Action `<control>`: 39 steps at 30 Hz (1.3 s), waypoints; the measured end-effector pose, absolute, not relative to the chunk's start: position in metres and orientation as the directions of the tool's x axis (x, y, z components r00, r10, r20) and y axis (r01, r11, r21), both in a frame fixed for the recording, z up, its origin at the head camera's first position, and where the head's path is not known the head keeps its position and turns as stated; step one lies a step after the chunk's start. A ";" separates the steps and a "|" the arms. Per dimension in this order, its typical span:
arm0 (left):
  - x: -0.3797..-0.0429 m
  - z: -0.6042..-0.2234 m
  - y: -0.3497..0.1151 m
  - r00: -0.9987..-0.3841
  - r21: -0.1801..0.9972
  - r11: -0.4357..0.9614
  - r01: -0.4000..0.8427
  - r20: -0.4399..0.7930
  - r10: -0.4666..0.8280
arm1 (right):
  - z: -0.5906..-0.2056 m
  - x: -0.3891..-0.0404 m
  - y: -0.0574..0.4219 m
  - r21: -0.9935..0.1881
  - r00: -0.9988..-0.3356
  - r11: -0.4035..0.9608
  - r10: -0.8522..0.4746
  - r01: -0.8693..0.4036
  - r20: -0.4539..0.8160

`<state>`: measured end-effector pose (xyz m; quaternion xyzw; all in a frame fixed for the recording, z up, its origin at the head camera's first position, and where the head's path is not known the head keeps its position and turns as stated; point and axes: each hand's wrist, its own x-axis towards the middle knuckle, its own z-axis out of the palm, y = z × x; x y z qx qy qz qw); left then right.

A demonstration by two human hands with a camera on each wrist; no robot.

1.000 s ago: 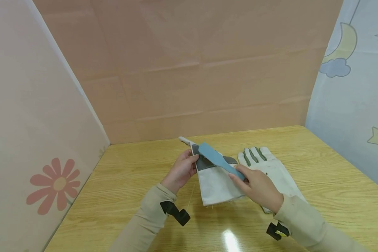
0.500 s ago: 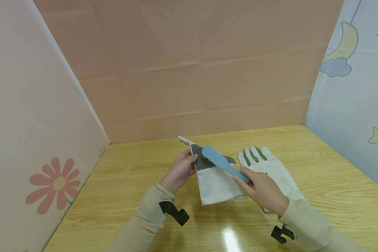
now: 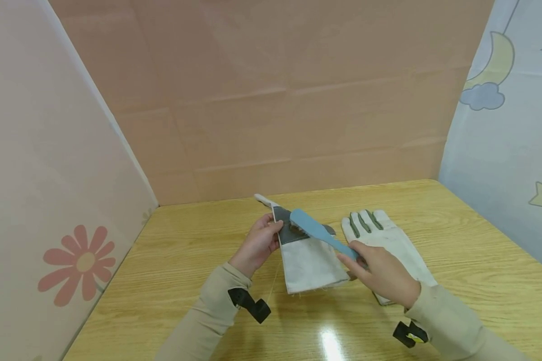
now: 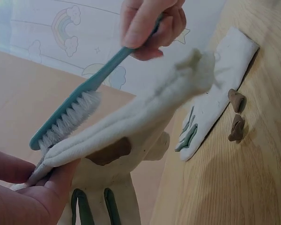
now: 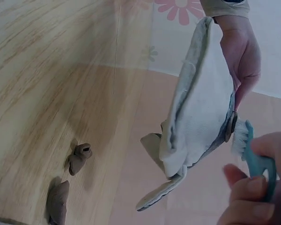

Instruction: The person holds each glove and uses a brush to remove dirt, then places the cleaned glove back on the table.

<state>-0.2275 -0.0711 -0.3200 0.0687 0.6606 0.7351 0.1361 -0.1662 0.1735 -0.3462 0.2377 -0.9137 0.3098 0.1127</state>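
Note:
A white work glove point(image 3: 313, 265) with a grey patch is pinched at its edge by my left hand point(image 3: 259, 243), raised above the table. My right hand point(image 3: 381, 271) grips the handle of a blue scrub brush point(image 3: 316, 229). The brush head lies over the grey patch, where some brown matter shows beside the bristles. In the left wrist view, the white bristles point(image 4: 70, 117) meet the glove edge close to my left fingertips, and a brown patch point(image 4: 111, 152) marks the glove. A second glove point(image 3: 402, 240) with green-lined fingers lies flat, partly hidden behind my right hand.
Two brown lumps point(image 5: 79, 159) sit on the wooden table point(image 3: 185, 260) near the flat glove. A tan backdrop point(image 3: 271, 100) rises behind the table, with a flower-printed panel point(image 3: 83, 150) at left and a moon-and-star panel point(image 3: 515, 150) at right.
My right hand and the brush have shifted slightly right and toward me across the glove. The left hand keeps its grip almost in place, and the flat glove has not moved.

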 end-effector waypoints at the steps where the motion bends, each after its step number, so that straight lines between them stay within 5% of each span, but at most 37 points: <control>1: -0.228 -0.320 -0.071 -0.953 0.990 -0.090 -0.109 -0.078 0.292 | -0.346 -0.166 0.173 -0.505 -0.854 0.692 -0.368 -0.516 0.369; 8: -0.226 -0.320 -0.068 -0.943 0.989 -0.090 -0.118 -0.083 0.322 | -0.345 -0.170 0.165 -0.484 -0.813 0.668 -0.349 -0.565 0.467; 39: -0.225 -0.318 -0.072 -0.948 0.989 -0.098 -0.107 -0.071 0.310 | -0.354 -0.164 0.177 -0.470 -0.868 0.738 -0.337 -0.485 0.365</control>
